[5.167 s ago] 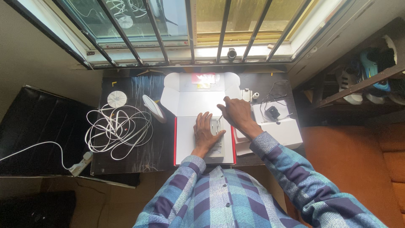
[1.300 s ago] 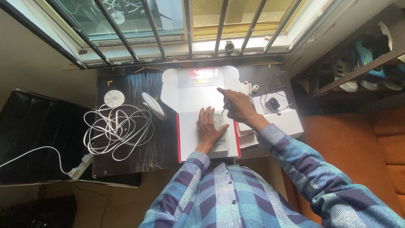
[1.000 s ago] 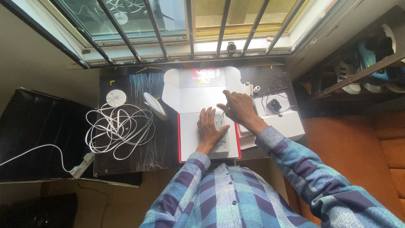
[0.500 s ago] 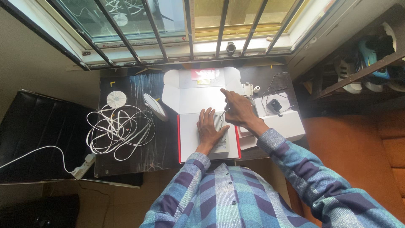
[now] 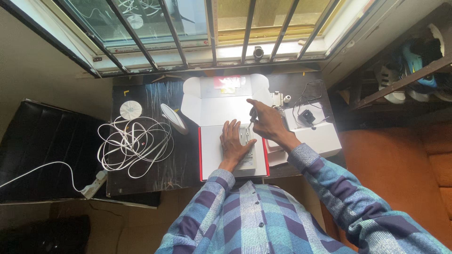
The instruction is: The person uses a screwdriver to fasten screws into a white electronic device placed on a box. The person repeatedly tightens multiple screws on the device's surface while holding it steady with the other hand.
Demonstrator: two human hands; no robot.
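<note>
- White vented device [image 5: 245, 141] lies on open white box [image 5: 221, 106], mid tabletop [image 5: 155, 167].
- Left hand [image 5: 233, 143] flat on device, pinning it.
- Right hand [image 5: 267, 121] pinches a thin tool at the device's far edge; tool too small to identify.

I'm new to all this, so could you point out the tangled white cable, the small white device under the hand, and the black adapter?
White cable [image 5: 134, 145], head view, middle of coil.
White device [image 5: 246, 160], head view, lower edge.
Black adapter [image 5: 307, 115], head view, body.

A dark table [image 5: 141, 176] stood under the window. On it, left of the fingers [image 5: 232, 126], lay a tangled white cable [image 5: 134, 143]. An open white box [image 5: 221, 101] lay under them.
</note>
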